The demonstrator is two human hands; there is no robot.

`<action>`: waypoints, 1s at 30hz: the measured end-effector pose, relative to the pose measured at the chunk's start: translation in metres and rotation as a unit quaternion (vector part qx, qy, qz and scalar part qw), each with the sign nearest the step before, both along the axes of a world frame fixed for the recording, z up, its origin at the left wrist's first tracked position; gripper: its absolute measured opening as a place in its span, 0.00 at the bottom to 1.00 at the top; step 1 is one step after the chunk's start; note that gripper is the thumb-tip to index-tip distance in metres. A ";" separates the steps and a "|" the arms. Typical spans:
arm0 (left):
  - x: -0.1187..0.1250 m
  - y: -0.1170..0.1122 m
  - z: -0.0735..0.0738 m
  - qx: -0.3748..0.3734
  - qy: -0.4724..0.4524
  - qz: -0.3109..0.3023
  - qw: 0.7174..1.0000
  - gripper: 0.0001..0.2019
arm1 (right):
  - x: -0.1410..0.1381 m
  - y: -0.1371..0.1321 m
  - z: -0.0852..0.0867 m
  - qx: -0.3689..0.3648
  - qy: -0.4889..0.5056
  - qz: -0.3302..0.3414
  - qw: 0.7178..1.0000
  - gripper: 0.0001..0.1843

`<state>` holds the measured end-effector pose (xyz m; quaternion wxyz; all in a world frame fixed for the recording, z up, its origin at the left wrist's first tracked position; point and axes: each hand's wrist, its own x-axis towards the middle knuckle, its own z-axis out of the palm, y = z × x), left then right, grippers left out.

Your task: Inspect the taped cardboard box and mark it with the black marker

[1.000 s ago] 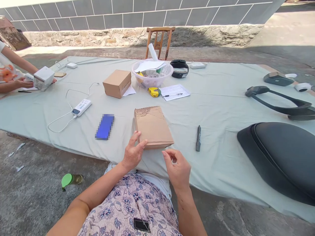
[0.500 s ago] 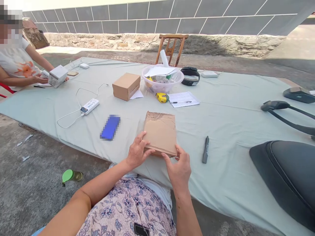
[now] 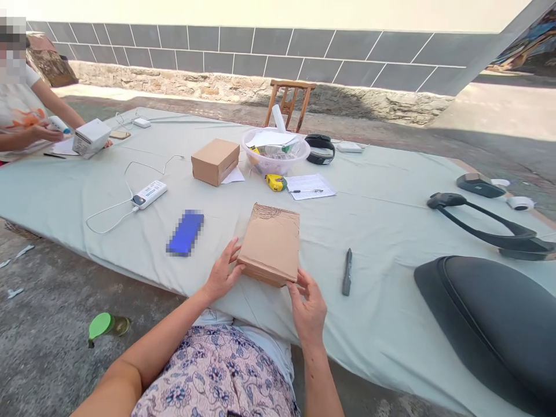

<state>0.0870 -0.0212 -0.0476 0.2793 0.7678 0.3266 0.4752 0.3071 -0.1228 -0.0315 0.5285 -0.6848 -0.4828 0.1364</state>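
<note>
A closed brown cardboard box [image 3: 271, 240] lies on the cloth in front of me, dark scribbled lines across its far left corner. My left hand [image 3: 222, 272] holds its near left corner, thumb at the front and fingers along the left side. At the near right corner, my right hand [image 3: 308, 301] grips the box between thumb and curled fingers. A black marker [image 3: 347, 272] lies to the right of the box. To the left is a blurred blue rectangular object [image 3: 185, 233].
A second cardboard box [image 3: 215, 162], a basin [image 3: 252, 159] of odds and ends, a yellow tape measure [image 3: 275, 183] and a written sheet [image 3: 310, 193] lie farther back. A power strip [image 3: 150, 194] is at left, a big black case [image 3: 486, 324] at right. Another person [image 3: 26, 124] handles a white box.
My left hand has shifted from the box's top front edge to its left corner, and its lid looks pressed level. The view has tilted up and turned slightly right.
</note>
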 end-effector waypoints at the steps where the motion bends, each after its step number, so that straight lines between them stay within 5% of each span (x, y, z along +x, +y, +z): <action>1: 0.000 0.000 -0.004 -0.027 0.004 0.006 1.000 0.32 | 0.000 0.001 -0.005 -0.016 -0.007 0.003 1.000 0.26; 5: 0.000 0.001 -0.011 -0.072 0.033 0.014 0.997 0.21 | 0.003 0.005 -0.028 -0.075 -0.073 0.016 0.994 0.23; 10: 0.000 0.002 -0.010 -0.083 0.035 0.013 0.996 0.20 | 0.006 0.004 -0.046 -0.062 -0.133 0.005 0.989 0.21; 17: -0.005 0.004 -0.014 -0.074 0.007 0.032 0.997 0.22 | 0.008 -0.003 -0.051 -0.015 -0.167 0.059 0.984 0.31; 25: -0.004 0.002 -0.013 -0.093 -0.017 0.027 0.995 0.28 | 0.010 0.000 -0.053 -0.018 -0.196 0.094 0.976 0.28; 30: -0.007 0.003 0.002 -0.216 -0.073 -0.015 0.974 0.36 | 0.009 0.001 -0.056 -0.014 -0.206 0.088 0.974 0.30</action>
